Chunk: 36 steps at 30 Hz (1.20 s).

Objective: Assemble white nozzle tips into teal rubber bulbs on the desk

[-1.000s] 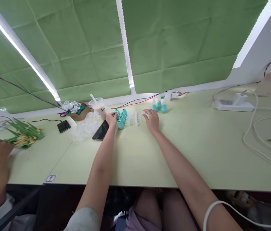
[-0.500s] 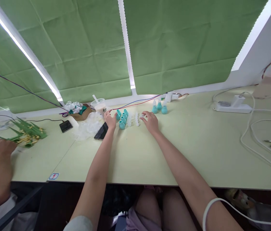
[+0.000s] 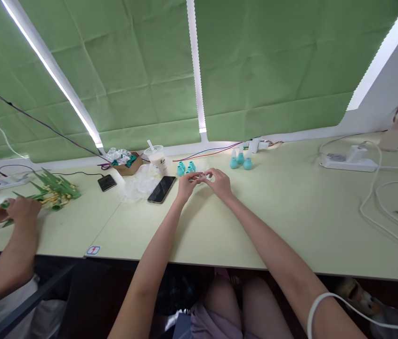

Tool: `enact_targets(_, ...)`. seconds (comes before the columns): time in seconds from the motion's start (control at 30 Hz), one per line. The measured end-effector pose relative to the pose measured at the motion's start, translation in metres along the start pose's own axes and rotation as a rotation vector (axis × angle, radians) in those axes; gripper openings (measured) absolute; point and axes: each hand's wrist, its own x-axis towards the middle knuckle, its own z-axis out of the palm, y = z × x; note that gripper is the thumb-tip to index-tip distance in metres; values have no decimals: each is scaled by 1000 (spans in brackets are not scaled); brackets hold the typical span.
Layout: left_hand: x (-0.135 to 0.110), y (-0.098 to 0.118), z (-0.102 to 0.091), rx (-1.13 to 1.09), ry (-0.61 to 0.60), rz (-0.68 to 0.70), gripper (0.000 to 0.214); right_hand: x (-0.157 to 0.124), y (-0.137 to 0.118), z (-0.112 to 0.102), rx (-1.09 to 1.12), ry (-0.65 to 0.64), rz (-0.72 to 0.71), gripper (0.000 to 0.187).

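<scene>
My left hand point(image 3: 185, 184) and my right hand point(image 3: 220, 181) meet over the pale green table point(image 3: 255, 221), fingers pinched together on a small clear plastic piece point(image 3: 201, 177) held between them. Just behind my hands stand several teal bulbs point(image 3: 185, 166), partly hidden by my fingers. Three more teal bulbs with white tips point(image 3: 240, 160) stand to the right, near the back edge. A black phone point(image 3: 161, 189) lies left of my left hand.
A drink cup with a straw point(image 3: 158, 159), a crumpled clear bag point(image 3: 138, 184), a small box of scraps point(image 3: 125, 162) and a dark device point(image 3: 107, 182) sit at the back left. A power strip point(image 3: 349, 162) and white cables point(image 3: 385, 207) lie right. Another person's hands point(image 3: 18, 209) handle green stems point(image 3: 55, 190).
Both my hands left the rows of bulbs and white pieces and came together, now pinching a small clear piece between them. The view shifted slightly left.
</scene>
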Motion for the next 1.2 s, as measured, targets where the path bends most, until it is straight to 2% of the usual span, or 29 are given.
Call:
enact_targets(0.2,4,-19,-4,-195,-27,-71,28,-2,0,0,1,-23,-12,18)
enact_targets(0.4,3,-13,0,-202,48,-63,27,0,1,-4,-17,73,57,15)
enact_targets(0.47,1,-8,1,-179,70,-61,25,1,1,-5,62,89,79,15)
enact_targets(0.63,-4,-3,7,-110,-20,-10,26,3,2,0,279,71,182,15)
enact_targets(0.73,-5,-2,10,-120,24,9,27,5,-3,2,414,51,242,16)
enact_targets(0.87,-5,0,11,-239,68,5,30,8,-12,3,632,37,354,22)
enact_targets(1.0,-3,0,10,-314,129,26,41,12,-19,4,775,-12,349,27)
enact_targets(1.1,-1,-1,7,-300,149,20,39,13,-18,4,691,27,347,30)
enact_targets(1.2,-1,1,5,-278,142,24,37,13,-12,0,455,55,295,27)
